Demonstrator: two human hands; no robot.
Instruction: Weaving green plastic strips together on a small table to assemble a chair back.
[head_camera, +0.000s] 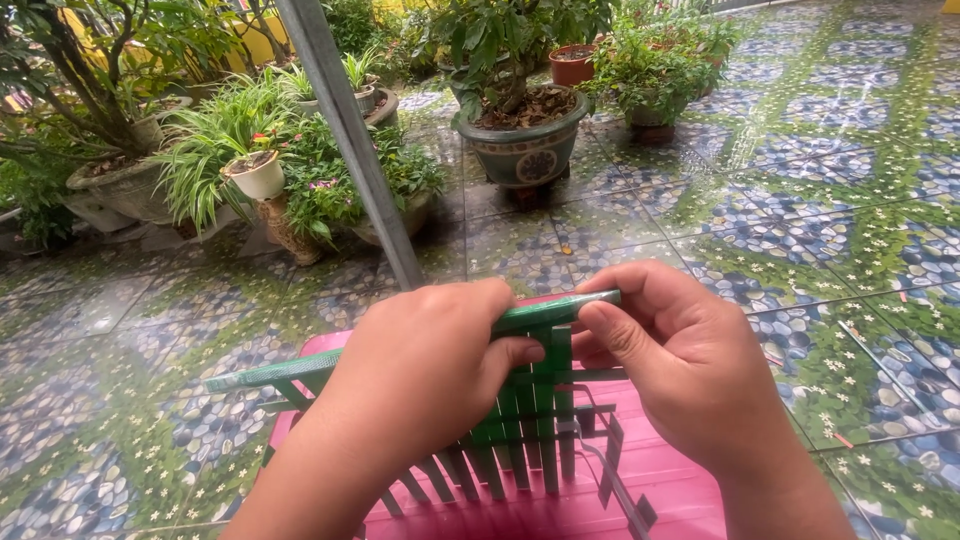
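Both our hands grip the green strip (400, 350), lying crosswise atop the woven mat (525, 420) over the pink stool (660, 480): left hand (430, 360) mid-strip, right hand (670, 350) pinching its end.

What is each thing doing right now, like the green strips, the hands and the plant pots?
Green woven strip mat: partly woven, loose ends sticking out below.
Long green strip: held flat across the mat's top.
Left hand: gripping the strip.
Right hand: pinching the strip's end.
Pink plastic stool: upright beneath the weaving.
Large patterned ceramic pot: upright, planted.
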